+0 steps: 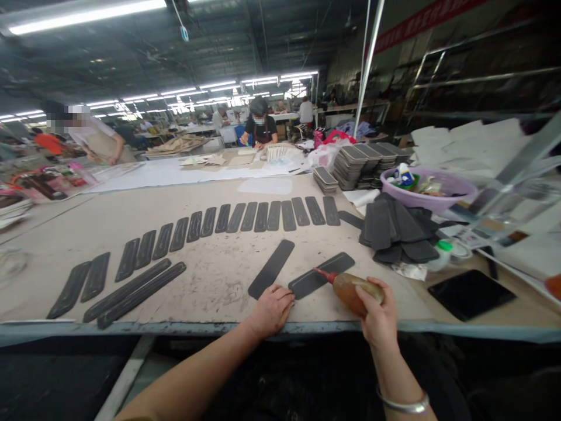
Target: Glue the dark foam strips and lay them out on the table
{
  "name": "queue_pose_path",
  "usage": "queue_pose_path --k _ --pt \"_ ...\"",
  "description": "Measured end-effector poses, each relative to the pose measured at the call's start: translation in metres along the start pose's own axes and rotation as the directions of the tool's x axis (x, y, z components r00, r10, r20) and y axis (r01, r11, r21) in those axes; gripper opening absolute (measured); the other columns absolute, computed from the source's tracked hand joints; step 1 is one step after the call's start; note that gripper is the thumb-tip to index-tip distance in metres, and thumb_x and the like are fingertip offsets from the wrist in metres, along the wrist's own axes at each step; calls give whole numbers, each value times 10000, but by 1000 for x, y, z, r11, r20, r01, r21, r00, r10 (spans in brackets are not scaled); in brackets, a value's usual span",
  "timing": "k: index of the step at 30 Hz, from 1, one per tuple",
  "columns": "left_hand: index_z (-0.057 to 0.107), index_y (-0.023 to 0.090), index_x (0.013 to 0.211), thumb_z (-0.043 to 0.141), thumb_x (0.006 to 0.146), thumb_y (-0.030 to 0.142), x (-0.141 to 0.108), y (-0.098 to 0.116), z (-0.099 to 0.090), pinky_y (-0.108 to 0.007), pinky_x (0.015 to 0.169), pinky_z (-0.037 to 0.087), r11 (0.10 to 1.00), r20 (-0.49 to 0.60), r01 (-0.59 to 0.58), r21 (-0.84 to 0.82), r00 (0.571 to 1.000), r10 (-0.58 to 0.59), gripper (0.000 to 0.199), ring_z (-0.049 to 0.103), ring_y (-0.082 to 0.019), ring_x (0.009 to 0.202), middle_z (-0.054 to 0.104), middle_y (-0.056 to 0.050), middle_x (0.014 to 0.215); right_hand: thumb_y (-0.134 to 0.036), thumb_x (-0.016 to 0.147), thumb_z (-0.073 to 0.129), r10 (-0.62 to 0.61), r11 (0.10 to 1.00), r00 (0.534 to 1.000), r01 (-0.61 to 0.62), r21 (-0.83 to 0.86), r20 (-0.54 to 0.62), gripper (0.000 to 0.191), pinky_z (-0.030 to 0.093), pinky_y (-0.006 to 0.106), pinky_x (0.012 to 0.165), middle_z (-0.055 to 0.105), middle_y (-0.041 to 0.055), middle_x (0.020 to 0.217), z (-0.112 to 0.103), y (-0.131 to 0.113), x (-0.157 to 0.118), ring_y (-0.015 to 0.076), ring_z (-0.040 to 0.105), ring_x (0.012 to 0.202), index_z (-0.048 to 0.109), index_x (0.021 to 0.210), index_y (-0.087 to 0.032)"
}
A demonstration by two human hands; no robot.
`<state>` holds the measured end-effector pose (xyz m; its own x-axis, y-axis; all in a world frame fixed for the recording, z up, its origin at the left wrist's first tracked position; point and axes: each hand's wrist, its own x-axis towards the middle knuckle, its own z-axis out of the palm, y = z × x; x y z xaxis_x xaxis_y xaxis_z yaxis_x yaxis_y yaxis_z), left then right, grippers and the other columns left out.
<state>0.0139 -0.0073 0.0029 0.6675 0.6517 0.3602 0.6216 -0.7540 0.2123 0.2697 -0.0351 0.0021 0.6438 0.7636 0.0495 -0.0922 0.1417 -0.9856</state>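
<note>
Right hand [377,307]: fingers wrapped around amber squeeze bottle [350,292]; its red nozzle [326,275] points over a dark strip [307,283] on the desk [214,286]. Left hand [272,308]: fingers curled at the strip's near end; whether they grip it, cannot tell.

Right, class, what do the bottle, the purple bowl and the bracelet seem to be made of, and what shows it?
Bottle: probably plastic, semi-glossy; its amber body looks translucent.
Bowl: likely smooth plastic, going by its even purple colour and rounded wall.
Bracelet: seems polished metal, silvery with bright highlights; which metal is unclear.
</note>
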Motion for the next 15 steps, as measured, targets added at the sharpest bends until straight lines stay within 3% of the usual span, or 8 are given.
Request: queue_pose_path --k 3,8,15 --pt "645 153 1071 421 931 204 1 1 -2 -364 923 445 1000 -4 -13 7 1000 13 270 581 -179 979 668 -83 1049 -475 609 748 55 998 990 -56 -1 133 543 460 322 689 602 18 866 4 -1 -15 198 571 753 547 1040 -212" --pt "660 153 1023 410 934 194 3 1 -4 -357 910 444 1000 -13 -20 1 1000 20 269 570 -184 952 663 -78 1040 -478 624 745 90 995 964 -75 -69 249 518 456 322 686 622 16 831 11 -4 -24 203 573 741 547 1026 -219" --pt "656 152 1022 395 939 185 3 2 -3 -362 904 440 1000 -7 -16 -22 1000 16 276 569 -185 957 657 -78 1049 -487 601 752 182 981 947 -156 -115 266 531 453 309 613 626 11 792 0 -8 -25 208 571 691 569 1021 -219"
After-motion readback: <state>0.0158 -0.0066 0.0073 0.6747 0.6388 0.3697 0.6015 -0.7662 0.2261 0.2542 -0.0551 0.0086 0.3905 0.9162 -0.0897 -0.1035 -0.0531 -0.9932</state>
